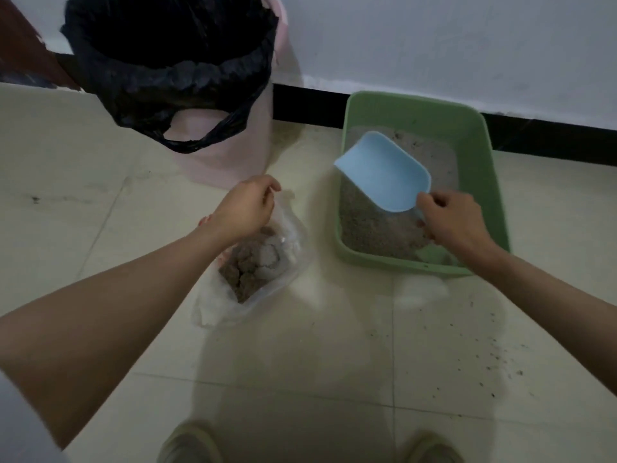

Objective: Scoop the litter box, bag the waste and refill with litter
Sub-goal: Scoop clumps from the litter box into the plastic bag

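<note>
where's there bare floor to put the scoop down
Bare tile lies left of the clear bag, below the pink bin. The floor between the feet and the bag is also free. It is tight between the bag and the green litter box; spilled grains dot the right.

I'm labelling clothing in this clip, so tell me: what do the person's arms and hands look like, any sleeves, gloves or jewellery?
Both forearms are bare to the frame edge. The left hand and right hand wear no gloves; no rings, watch or bracelets show. A pale grey patch at the lower left corner may be clothing.
</note>
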`<action>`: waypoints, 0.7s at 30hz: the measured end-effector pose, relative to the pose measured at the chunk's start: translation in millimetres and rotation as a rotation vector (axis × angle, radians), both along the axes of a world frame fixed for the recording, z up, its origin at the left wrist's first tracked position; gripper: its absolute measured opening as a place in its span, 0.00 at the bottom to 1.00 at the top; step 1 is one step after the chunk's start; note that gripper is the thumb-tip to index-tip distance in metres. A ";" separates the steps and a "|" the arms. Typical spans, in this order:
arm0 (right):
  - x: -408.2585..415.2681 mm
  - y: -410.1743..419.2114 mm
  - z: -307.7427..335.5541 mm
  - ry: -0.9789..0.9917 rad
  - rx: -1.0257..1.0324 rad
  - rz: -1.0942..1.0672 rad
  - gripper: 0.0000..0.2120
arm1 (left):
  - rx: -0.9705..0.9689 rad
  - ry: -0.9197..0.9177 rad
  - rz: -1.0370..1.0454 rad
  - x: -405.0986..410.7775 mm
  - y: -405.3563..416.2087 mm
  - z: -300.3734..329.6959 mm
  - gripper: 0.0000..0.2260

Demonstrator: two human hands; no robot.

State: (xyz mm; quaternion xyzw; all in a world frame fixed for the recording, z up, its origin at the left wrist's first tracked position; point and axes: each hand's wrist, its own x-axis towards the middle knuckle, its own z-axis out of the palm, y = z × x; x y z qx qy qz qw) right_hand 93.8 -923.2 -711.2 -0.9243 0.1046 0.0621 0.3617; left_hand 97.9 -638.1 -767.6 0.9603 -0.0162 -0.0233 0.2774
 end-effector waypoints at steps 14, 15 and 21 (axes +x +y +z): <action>14.8 -114.5 -32.9 0.312 -0.328 -0.062 0.17 | 0.061 0.110 0.094 28.4 -133.2 -40.7 0.20; 18.7 -114.3 -36.2 0.328 -0.314 -0.069 0.17 | 0.038 0.084 0.110 31.7 -131.5 -44.4 0.19; 37.9 -107.7 -55.2 0.399 -0.178 -0.080 0.14 | -0.202 0.029 0.155 41.0 -130.9 -61.2 0.19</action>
